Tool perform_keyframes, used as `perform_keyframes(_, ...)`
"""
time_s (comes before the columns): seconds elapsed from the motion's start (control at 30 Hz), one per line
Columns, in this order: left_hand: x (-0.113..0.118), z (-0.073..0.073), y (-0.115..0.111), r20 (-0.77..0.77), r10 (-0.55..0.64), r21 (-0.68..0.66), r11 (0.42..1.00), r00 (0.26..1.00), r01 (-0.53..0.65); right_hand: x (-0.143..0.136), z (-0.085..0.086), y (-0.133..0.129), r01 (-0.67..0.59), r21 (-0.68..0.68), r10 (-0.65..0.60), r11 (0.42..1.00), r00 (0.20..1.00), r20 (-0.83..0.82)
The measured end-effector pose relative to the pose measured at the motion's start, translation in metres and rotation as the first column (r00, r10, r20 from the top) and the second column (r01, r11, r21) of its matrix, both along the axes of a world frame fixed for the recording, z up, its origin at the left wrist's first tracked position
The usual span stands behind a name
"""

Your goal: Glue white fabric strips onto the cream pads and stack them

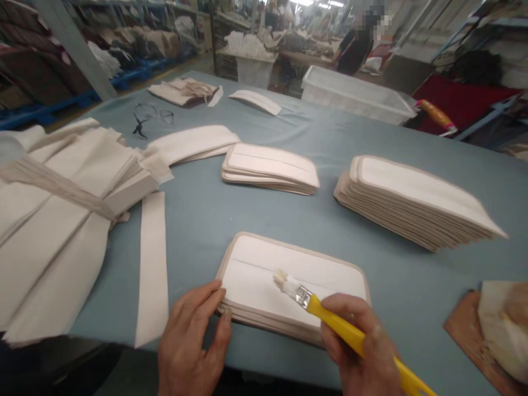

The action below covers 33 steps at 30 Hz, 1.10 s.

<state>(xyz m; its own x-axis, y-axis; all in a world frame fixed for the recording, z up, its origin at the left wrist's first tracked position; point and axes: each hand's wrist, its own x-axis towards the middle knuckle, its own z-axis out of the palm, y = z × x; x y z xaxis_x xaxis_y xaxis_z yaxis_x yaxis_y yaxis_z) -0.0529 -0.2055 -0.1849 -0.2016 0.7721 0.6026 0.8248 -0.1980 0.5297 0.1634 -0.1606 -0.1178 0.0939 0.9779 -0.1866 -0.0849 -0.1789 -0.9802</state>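
Note:
A small stack of white, beige-edged fabric pieces (297, 264) lies near the front edge of the grey-blue table (256, 214). My left hand (193, 344) rests on the stack's left front corner, fingers spread and pressing down. My right hand (363, 349) grips a yellow-handled brush (330, 316). Its pale bristles touch the top piece near the middle, on a faint line across the fabric.
Two more stacks of like pieces (270, 168) (416, 201) lie further back. A tied bundle of cream fabric (61, 214) fills the left, with a loose strip (152, 264) beside it. Glasses (150, 115), a clear bin (355, 93) and a brown board (478, 335) are around.

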Motion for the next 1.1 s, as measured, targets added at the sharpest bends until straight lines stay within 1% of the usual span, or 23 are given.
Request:
perform_keyframes(0.1, -0.001, -0.004, 0.002, -0.059, -0.006, -0.03, 1.0, 0.998, 0.004, -0.013, -0.005, 0.023, -0.039, -0.035, 0.041, 0.999, 0.998, 0.051)
perform_keyframes(0.17, -0.002, -0.007, 0.002, -0.105, 0.004, -0.044, 0.999, 0.994, -0.008, -0.024, -0.007, 0.032, -0.026, -0.031, 0.029, 0.999, 0.994, 0.102)
perform_keyframes(0.27, -0.003, -0.009, 0.004, -0.144, 0.015, -0.044, 0.999, 0.99, -0.021, -0.044, -0.006, 0.038, -0.023, -0.012, 0.024, 1.0, 0.987, 0.159)
perform_keyframes(0.37, -0.002, -0.008, 0.005, -0.139, 0.01, -0.047, 0.999, 0.99, -0.016, -0.063, -0.004, 0.04, -0.066, -0.018, 0.068, 0.998, 0.984, 0.164)
perform_keyframes(0.43, -0.002, -0.007, 0.005, -0.133, 0.01, -0.046, 0.999, 0.991, -0.017, -0.07, -0.005, 0.042, -0.07, -0.036, 0.075, 0.997, 0.984, 0.161)
perform_keyframes(0.5, -0.002, -0.007, 0.004, -0.135, 0.014, -0.043, 0.999, 0.991, -0.02, -0.074, -0.008, 0.044, -0.077, -0.008, 0.077, 0.997, 0.984, 0.159)
perform_keyframes(0.6, -0.002, -0.009, 0.003, -0.13, 0.022, -0.049, 0.998, 0.991, -0.029, -0.074, -0.011, 0.049, -0.082, 0.074, 0.065, 0.994, 0.978, 0.2)
perform_keyframes(0.83, 0.0, -0.01, 0.003, -0.113, 0.031, -0.066, 0.997, 0.993, -0.039, -0.079, -0.012, 0.049, -0.164, 0.135, 0.107, 0.977, 0.929, 0.354)
perform_keyframes(0.9, 0.0, -0.009, 0.003, -0.114, 0.024, -0.073, 0.997, 0.993, -0.032, -0.079, -0.013, 0.046, -0.189, 0.104, 0.14, 0.976, 0.921, 0.363)
perform_keyframes(1.03, 0.0, -0.007, 0.003, -0.124, 0.013, -0.073, 0.997, 0.992, -0.022, -0.076, -0.011, 0.042, -0.244, -0.008, 0.235, 0.97, 0.921, 0.31)
perform_keyframes(1.1, 0.0, -0.006, 0.003, -0.122, 0.017, -0.072, 0.997, 0.992, -0.026, -0.076, -0.009, 0.044, -0.231, -0.009, 0.223, 0.973, 0.924, 0.31)
